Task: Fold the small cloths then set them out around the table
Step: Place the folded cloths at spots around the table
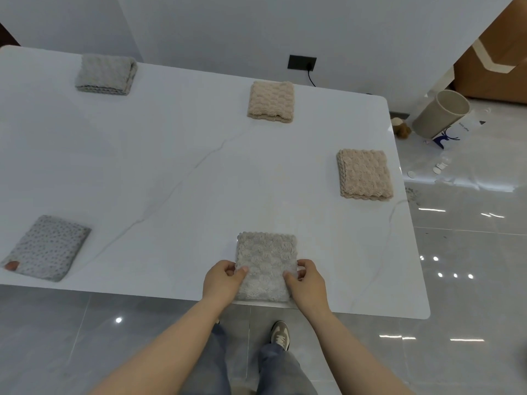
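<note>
Grey folded cloth (266, 263) is pinched at its side edges by left hand (224, 280) and right hand (306, 280), equally near; long axis is directed away, across the worktop (171, 166).

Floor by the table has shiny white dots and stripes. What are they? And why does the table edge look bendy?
Head view: those are glare spots, probably lights mirrored in the glossy floor; also head view, the wide-angle lens curves the table edge, so straight lines look bowed.
</note>
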A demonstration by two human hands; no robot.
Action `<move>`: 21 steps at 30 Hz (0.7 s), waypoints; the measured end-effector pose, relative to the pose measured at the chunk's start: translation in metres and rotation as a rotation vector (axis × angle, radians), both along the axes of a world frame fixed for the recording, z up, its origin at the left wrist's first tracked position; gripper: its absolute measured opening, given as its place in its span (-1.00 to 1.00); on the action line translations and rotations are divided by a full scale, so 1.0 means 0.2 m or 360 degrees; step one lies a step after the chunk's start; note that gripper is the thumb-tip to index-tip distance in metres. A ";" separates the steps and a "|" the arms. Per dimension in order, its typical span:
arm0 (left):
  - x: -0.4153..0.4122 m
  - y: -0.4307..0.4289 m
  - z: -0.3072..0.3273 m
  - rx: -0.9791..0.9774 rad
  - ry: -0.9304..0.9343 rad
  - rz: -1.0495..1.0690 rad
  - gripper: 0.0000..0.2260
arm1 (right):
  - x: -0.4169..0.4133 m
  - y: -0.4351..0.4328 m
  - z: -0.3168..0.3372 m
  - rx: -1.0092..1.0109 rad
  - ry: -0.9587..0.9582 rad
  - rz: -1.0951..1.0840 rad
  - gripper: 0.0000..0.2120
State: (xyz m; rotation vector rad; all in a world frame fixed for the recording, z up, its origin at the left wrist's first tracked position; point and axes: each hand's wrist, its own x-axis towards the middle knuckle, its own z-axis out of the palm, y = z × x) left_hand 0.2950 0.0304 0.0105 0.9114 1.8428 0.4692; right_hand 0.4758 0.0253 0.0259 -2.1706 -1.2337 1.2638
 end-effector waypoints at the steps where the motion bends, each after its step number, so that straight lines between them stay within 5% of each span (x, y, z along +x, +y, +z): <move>1: 0.00 0.01 0.00 0.0027 0.0006 0.0001 -0.80 | 0.00 0.01 0.00 0.0016 -0.0004 -0.0001 -0.62; 21: 0.01 0.05 0.01 0.0177 0.0107 -0.0057 -0.68 | -0.04 0.05 -0.03 0.0079 -0.0027 -0.0045 -0.68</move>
